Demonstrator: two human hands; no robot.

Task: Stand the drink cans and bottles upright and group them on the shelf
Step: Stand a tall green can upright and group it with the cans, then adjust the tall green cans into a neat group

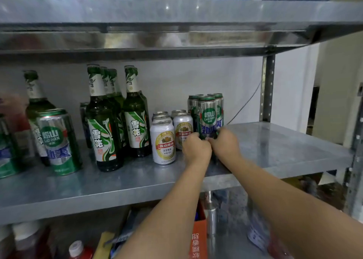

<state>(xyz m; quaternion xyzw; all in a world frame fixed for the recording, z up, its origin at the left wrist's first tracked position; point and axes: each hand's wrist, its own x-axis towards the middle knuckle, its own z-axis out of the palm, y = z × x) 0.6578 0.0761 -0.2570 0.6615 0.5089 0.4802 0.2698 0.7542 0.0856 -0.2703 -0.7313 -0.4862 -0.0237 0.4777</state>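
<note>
A tall green and silver Laoshan can [209,117] stands upright at the front of a cluster of like cans on the metal shelf [284,146]. My left hand [196,147] and my right hand [225,143] both grip its lower part from either side, fingers curled round it. Left of it stand several short white and gold cans [164,143], upright. Several green glass bottles [104,129] stand further left. Another Laoshan can [59,141] stands upright at the left, with a bottle [36,103] behind it.
The shelf above [176,11] hangs low over the bottle tops. A perforated upright post [267,87] stands at the back right, with a thin cable beside it. Below the shelf are a red-capped bottle [76,249], an orange box [199,239] and other clutter. More cans blur at the far left edge.
</note>
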